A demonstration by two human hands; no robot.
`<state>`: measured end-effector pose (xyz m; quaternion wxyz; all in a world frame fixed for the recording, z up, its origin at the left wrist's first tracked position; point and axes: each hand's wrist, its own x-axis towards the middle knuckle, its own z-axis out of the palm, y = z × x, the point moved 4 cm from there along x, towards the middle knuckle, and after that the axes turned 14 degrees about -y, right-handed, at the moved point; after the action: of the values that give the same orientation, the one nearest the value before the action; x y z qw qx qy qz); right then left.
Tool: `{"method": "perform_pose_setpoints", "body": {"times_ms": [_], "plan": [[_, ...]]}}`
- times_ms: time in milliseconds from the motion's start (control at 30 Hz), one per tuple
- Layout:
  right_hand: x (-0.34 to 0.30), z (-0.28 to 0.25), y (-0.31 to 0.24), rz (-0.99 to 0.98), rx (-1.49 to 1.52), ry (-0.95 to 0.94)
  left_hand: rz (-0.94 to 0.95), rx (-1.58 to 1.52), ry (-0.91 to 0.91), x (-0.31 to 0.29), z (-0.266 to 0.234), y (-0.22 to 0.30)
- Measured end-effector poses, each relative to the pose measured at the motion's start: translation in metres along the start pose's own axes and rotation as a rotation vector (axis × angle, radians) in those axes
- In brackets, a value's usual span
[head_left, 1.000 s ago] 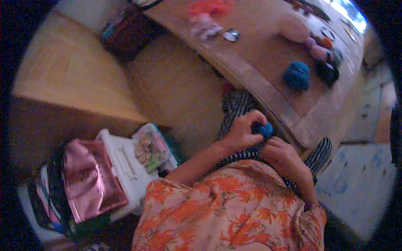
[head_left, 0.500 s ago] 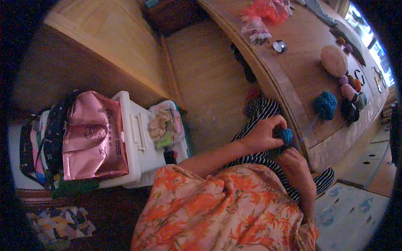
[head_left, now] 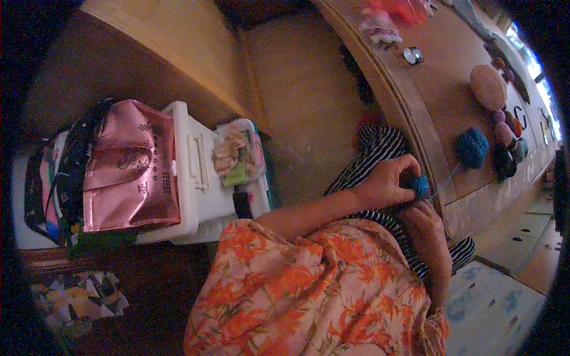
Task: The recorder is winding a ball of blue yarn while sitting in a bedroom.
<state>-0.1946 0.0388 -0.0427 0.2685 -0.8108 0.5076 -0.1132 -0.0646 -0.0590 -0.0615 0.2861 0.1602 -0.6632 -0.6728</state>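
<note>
Far left on the floor: a pink metallic bag (head_left: 127, 169) leaning on a white plastic storage box (head_left: 199, 178), with a small clear container of tan bits (head_left: 237, 155) on the box's right end. A patchwork cloth (head_left: 80, 299) lies at the lower left.

Centre: the person's left hand (head_left: 386, 181), fingers curled shut, pinches a small blue yarn piece (head_left: 420, 185) just off the near edge of the wooden table (head_left: 427, 89), over a striped lap. The right hand (head_left: 428, 234) sits just below it, fingers bent up toward the same piece; whether it grips a hook or the yarn is hidden, cannot tell. A thin strand runs from the piece up over the table's edge to a blue yarn ball (head_left: 472, 147).

Right, on the table: a round pinkish pad (head_left: 488, 86), a row of small dark and coloured yarn balls (head_left: 510, 142) toward the far right edge, a small metal disc (head_left: 413, 55), and red-pink fluff (head_left: 392, 15) at the far end.

Step in hand, judged: working stitches on the small blue piece held between both hands. The next move calls for steady tension on the strand and a firm left-hand pinch.

Against the earlier frames: the view has swung left, so the box and bag sit nearer the middle; the hands stay together on the blue piece at the same table edge.
</note>
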Motion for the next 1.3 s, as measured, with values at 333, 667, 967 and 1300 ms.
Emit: {"method": "perform_pose_setpoints", "body": {"times_ms": [333,667,967,1300], "plan": [[0.004,-0.021,0.018,0.2,0.043,0.244,0.084,-0.055,-0.24,-0.009,0.02,0.016],[0.008,-0.038,-0.021,0.143,0.195,0.168,0.167,0.463,-0.227,-0.013,0.004,-0.003],[0.0,0.003,0.007,0.32,0.088,0.168,0.12,-0.145,-0.038,0.0,-0.004,-0.001],[0.007,-0.035,0.007,0.031,-0.009,0.033,0.119,0.109,-0.415,-0.008,0.008,-0.018]]}}
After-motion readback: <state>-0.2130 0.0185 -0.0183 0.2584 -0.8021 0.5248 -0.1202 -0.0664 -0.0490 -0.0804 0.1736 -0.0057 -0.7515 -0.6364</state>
